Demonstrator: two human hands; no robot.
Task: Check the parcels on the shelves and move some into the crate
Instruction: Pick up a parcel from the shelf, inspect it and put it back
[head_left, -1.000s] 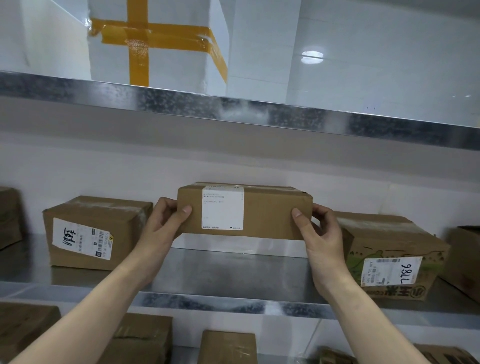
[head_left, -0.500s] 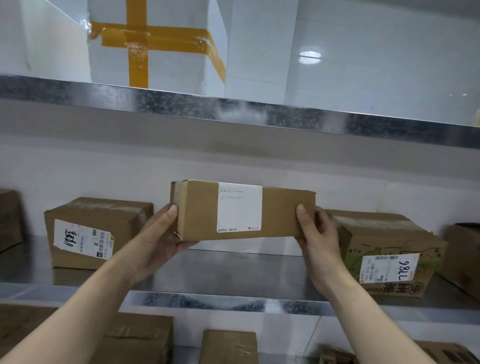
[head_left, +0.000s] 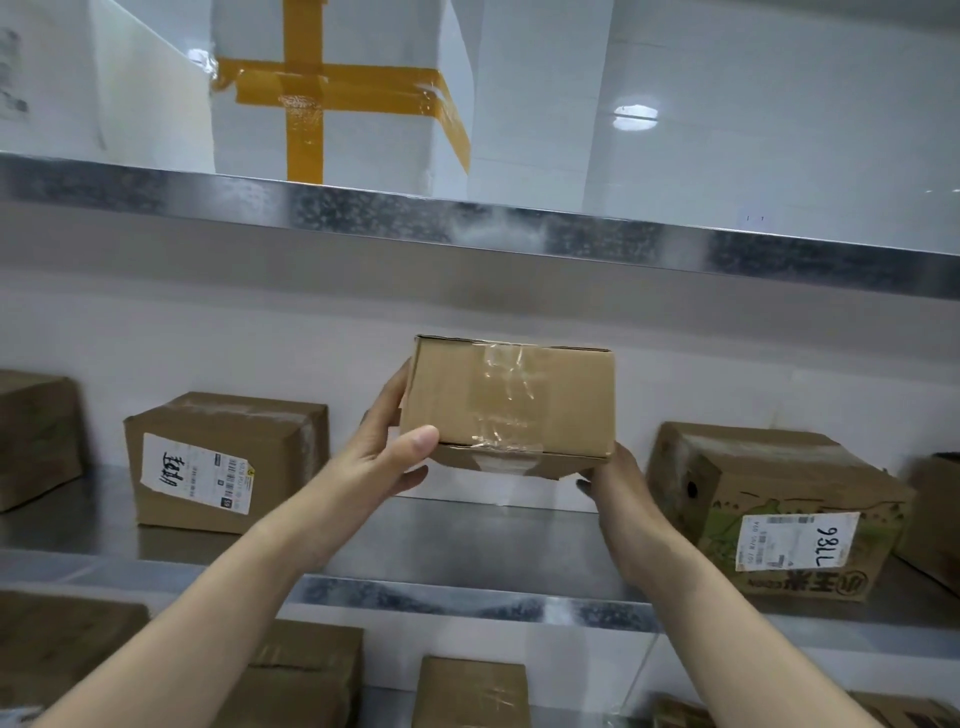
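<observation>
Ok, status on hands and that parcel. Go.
Left hand and right hand grip small parcel, clear of shelf. Taped face toward camera. Nothing blocking.

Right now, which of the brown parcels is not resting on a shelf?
The taped parcel in the middle, held in the air by the left hand and right hand. The parcels beside it, one marked 7786, sit on the steel shelf.
</observation>
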